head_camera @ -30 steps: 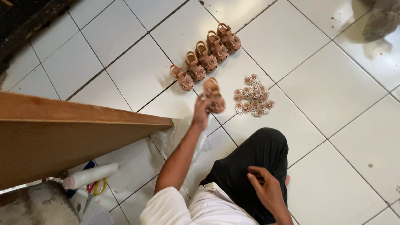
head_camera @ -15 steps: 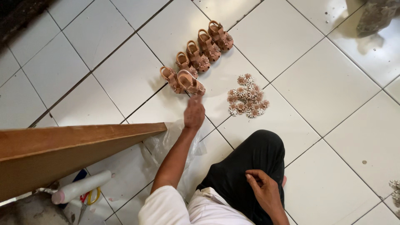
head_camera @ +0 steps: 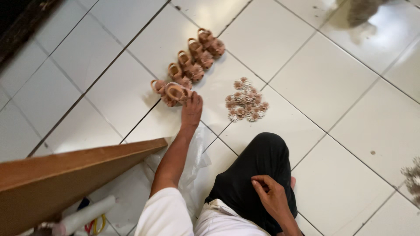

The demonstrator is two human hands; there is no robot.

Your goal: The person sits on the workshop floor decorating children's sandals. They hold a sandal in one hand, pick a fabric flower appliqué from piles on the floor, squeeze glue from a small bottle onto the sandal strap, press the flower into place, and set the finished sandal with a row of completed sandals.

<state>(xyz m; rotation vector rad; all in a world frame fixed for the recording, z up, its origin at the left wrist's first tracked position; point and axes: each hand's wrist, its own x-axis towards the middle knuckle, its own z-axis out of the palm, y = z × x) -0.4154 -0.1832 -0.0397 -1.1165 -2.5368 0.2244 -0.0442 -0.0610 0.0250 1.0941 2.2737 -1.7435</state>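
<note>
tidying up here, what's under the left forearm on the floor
A crumpled clear plastic bag lies on the white tiled floor under the left forearm, whose left hand touches the nearest small sandal. The arm covers part of the bag, so its contents cannot be told.

Left hand's fingers [head_camera: 191, 98] partly hide one small sandal [head_camera: 175, 92]; the wooden board [head_camera: 65, 175] runs off-frame

You're working in bright, even daylight, with glare washing the white floor tiles [head_camera: 363, 48] toward one o'clock. Shadows stay soft and short. The wooden board [head_camera: 65, 175] at eight o'clock is blurred, like the frame edges.
</note>
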